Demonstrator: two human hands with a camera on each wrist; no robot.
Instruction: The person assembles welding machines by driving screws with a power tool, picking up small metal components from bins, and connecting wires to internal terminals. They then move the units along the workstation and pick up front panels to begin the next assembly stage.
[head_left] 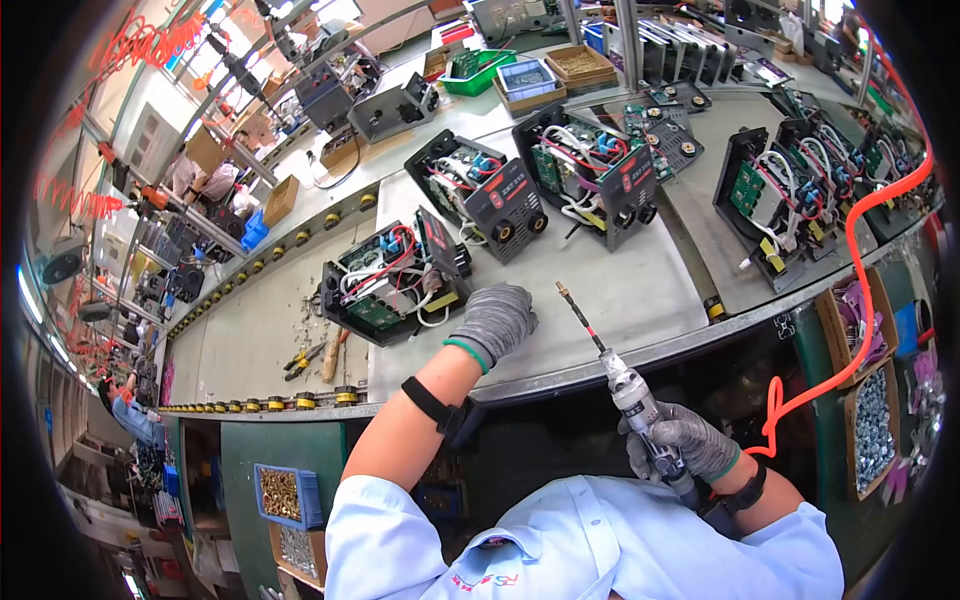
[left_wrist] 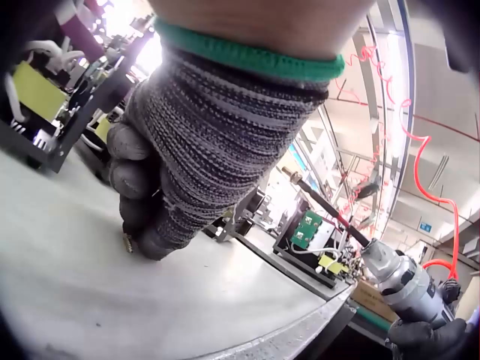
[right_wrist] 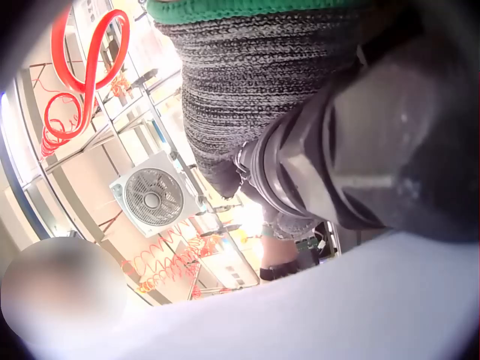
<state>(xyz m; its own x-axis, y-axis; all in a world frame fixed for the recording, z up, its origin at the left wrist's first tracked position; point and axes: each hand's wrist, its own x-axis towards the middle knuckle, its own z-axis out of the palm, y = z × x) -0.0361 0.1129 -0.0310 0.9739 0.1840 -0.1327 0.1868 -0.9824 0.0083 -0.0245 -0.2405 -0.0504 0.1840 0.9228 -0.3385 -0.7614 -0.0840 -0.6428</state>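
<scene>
My left hand (head_left: 500, 322), in a grey knit glove, is low over the worktable beside an open machine unit (head_left: 385, 278) with circuit boards and loose wires. In the left wrist view its thumb and fingertips pinch a small brass-coloured screw (left_wrist: 129, 244) close over the tabletop. My gloved right hand (head_left: 692, 440) grips an air screwdriver (head_left: 632, 392) near the table's front edge. The long bit (head_left: 580, 315) points up and forward, tipped with a brass-coloured end. In the right wrist view the tool's dark body (right_wrist: 315, 161) fills much of the picture.
Two more open units (head_left: 490, 200) stand behind, and others (head_left: 785, 205) stand at the right. Pliers (head_left: 303, 362) and scattered screws lie at the left. A red air hose (head_left: 850, 235) loops down the right side. Screw boxes (head_left: 872, 430) sit below the table edge.
</scene>
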